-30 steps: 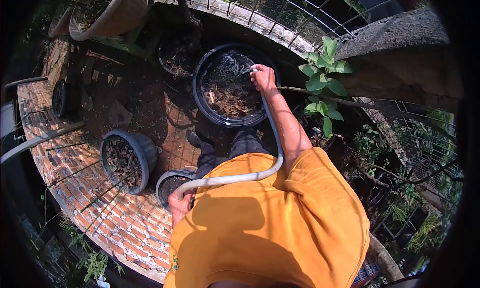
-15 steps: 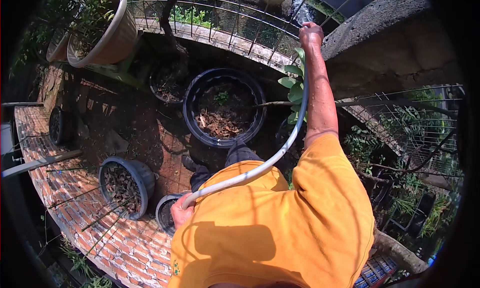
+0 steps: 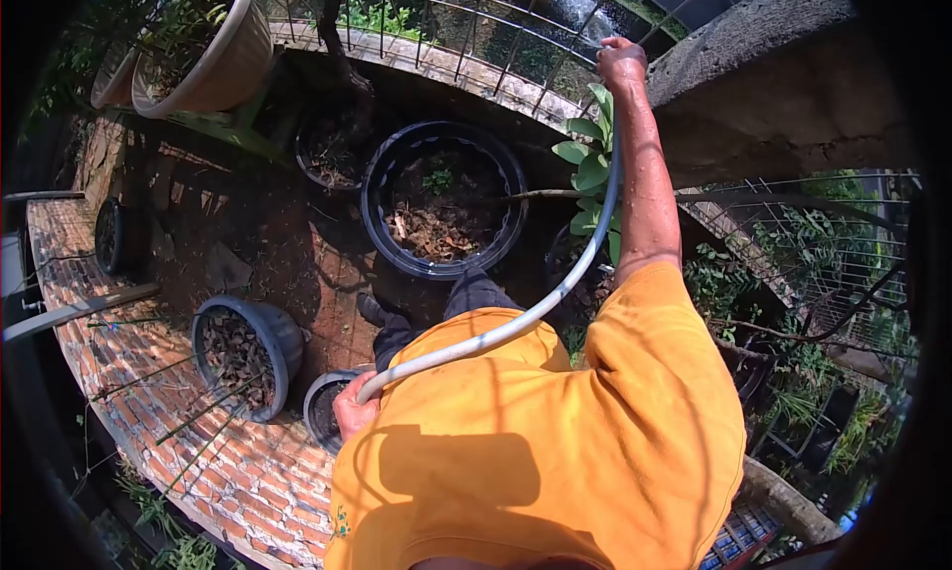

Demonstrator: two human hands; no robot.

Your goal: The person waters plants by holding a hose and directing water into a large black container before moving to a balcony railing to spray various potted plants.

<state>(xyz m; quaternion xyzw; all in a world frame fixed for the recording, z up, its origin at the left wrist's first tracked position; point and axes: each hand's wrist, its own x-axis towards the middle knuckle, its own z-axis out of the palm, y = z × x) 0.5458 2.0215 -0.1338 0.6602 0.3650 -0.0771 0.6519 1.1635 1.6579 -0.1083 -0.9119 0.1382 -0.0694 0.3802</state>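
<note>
At one o'clock, our right hand [image 3: 623, 66] grips the end of the hose [image 3: 476, 343], swung away from the tub [image 3: 371, 195] at twelve, so the water [image 3: 585, 7] now sprays past the wall [image 3: 436, 57], while our left hand [image 3: 353, 411] clasps the hose at seven.

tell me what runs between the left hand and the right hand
In the head view, a hose spans from the left hand to the right hand, passing across the orange shirt.
</note>
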